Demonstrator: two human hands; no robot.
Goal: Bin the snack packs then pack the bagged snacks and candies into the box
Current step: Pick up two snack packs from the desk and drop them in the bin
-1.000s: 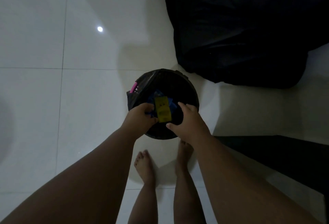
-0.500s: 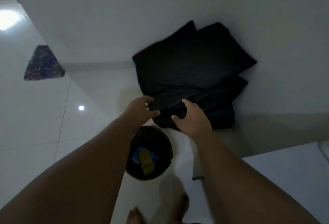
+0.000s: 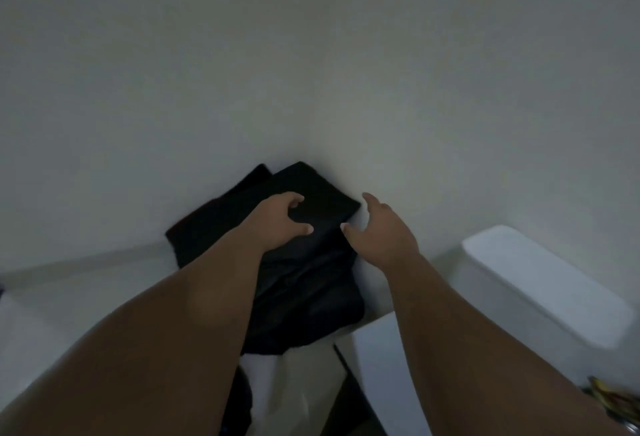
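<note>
snacks bottom right; left hand, right hand outstretched, fingers loose

Bare to the frame's lower edge, the left forearm fills the lower left and the right forearm the lower right. The left hand and right hand are bare too, with short thumbnails.

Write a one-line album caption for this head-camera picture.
An empty left hand and right hand hover before black cushions stacked against a pale wall.
</note>
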